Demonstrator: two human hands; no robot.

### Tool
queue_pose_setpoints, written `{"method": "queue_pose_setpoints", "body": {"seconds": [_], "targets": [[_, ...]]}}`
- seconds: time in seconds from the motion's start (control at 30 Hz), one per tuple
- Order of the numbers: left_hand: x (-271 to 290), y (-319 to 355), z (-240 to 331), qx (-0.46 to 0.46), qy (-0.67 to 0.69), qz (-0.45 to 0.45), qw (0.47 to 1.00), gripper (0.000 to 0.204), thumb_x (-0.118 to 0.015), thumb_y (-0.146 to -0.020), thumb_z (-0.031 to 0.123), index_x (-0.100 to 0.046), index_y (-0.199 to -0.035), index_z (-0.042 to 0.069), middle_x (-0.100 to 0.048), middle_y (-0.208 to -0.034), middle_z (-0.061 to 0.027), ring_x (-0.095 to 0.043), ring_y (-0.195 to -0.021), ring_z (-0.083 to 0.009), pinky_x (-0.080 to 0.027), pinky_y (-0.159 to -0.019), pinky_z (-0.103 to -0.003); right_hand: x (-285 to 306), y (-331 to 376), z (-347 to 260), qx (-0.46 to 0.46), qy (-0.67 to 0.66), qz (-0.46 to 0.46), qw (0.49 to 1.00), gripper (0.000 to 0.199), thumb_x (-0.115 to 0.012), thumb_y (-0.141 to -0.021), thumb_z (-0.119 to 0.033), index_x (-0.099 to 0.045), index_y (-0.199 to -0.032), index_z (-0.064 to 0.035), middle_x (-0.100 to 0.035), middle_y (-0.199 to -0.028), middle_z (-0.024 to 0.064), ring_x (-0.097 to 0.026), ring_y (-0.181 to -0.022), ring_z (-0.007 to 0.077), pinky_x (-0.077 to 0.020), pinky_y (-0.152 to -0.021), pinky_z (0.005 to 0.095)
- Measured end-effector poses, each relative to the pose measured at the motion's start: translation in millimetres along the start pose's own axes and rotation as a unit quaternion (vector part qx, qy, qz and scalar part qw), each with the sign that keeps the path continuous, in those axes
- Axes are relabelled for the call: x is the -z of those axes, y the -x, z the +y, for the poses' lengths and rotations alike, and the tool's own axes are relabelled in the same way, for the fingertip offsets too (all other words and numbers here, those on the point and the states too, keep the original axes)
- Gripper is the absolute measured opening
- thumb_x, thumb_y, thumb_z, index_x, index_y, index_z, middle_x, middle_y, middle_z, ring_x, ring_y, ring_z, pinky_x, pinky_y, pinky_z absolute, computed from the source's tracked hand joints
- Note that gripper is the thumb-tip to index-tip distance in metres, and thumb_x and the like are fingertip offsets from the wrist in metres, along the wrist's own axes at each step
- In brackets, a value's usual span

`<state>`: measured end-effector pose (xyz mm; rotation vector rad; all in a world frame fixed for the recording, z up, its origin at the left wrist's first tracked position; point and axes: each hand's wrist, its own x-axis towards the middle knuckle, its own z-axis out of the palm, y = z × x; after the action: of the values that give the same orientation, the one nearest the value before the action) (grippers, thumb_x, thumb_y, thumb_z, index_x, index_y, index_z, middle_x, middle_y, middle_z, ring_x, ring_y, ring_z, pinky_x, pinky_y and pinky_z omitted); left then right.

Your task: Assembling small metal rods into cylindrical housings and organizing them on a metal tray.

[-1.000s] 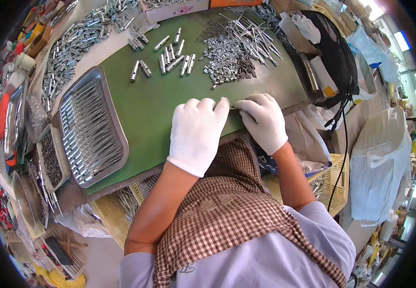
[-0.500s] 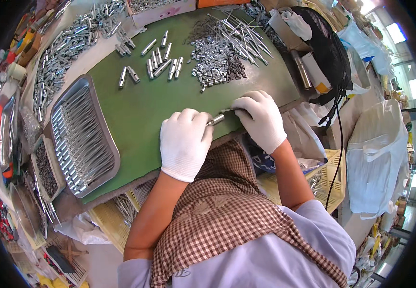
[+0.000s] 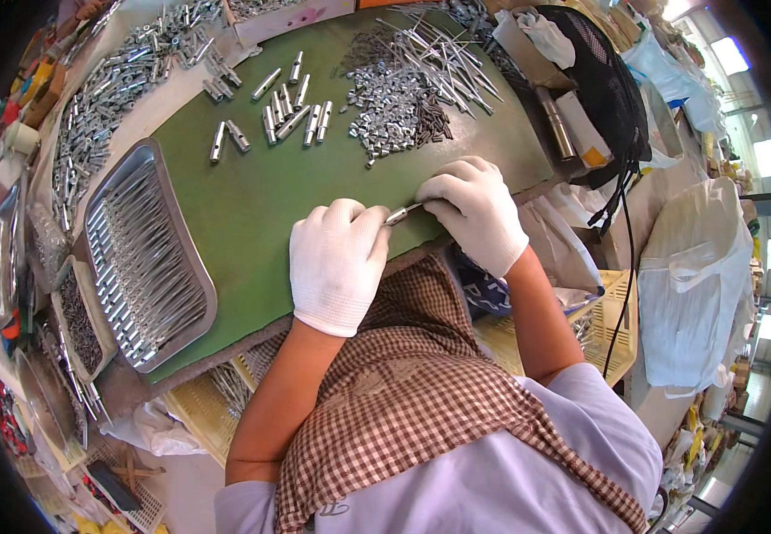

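- Far to the left of the fingers, a metal tray lies on the green desk, filled with rows of finished-looking silver rods.
- The left hand, in a white glove, rests at the desk's near edge; its fingers are curled shut around the lower end of a small silver tube.
- The tube sits between the two hands, tilted, just above the desk edge, its upper end pointing toward the right fingers.
- The right hand, also gloved, has its fingers pinched closed at the tube's tip; whether they hold a separate thin pin I cannot tell, as the glove hides it.
- Beyond the fingers, well apart, lie a row of loose tubes, then a heap of small sleeves and a scatter of thin pins.
- Judgement: the step in hand looks like joining two small parts. The next move likely calls for keeping the tube steady and aligned while the right fingers press or twist home.
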<state>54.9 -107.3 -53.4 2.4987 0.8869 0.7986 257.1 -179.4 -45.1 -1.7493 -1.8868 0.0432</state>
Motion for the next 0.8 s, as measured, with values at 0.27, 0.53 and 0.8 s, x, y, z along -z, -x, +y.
{"method": "queue_pose_setpoints", "body": {"seconds": [0.27, 0.53, 0.8], "targets": [[-2, 3, -1, -0.012, -0.002, 0.023, 1.0, 0.011, -0.074, -0.079, 0.013, -0.073, -0.09, 0.012, -0.062, -0.083, -0.0057, -0.061, -0.078, -0.0281, -0.046, -0.069, -0.042, -1, -8, 17, -0.066, -0.04, 0.054, 0.996, 0.013, -0.072, -0.079, -0.009, -0.072, -0.091, -0.0092, -0.069, -0.093, 0.0109, -0.063, -0.097, 0.0331, -0.0496, -0.088, 0.0431], [-3, 3, -3, -0.013, 0.004, 0.022, 1.0, 0.011, -0.075, -0.078, 0.012, -0.073, -0.089, 0.012, -0.061, -0.083, -0.0054, -0.061, -0.076, -0.0281, -0.047, -0.068, -0.042, -10, -29, 43, -0.119, 0.036, 0.062, 0.99, 0.008, -0.071, -0.08, -0.011, -0.071, -0.088, -0.0101, -0.067, -0.09, 0.0115, -0.064, -0.091, 0.0334, -0.0519, -0.082, 0.0423], [-3, 3, -5, -0.018, 0.009, 0.027, 0.999, 0.01, -0.075, -0.078, 0.012, -0.073, -0.088, 0.011, -0.062, -0.083, -0.0057, -0.061, -0.076, -0.0282, -0.047, -0.068, -0.042, -4, -35, 43, -0.022, 0.122, 0.048, 0.991, 0.007, -0.073, -0.079, -0.012, -0.07, -0.085, -0.0105, -0.064, -0.086, 0.0106, -0.063, -0.087, 0.0337, -0.0512, -0.079, 0.0442]]}}
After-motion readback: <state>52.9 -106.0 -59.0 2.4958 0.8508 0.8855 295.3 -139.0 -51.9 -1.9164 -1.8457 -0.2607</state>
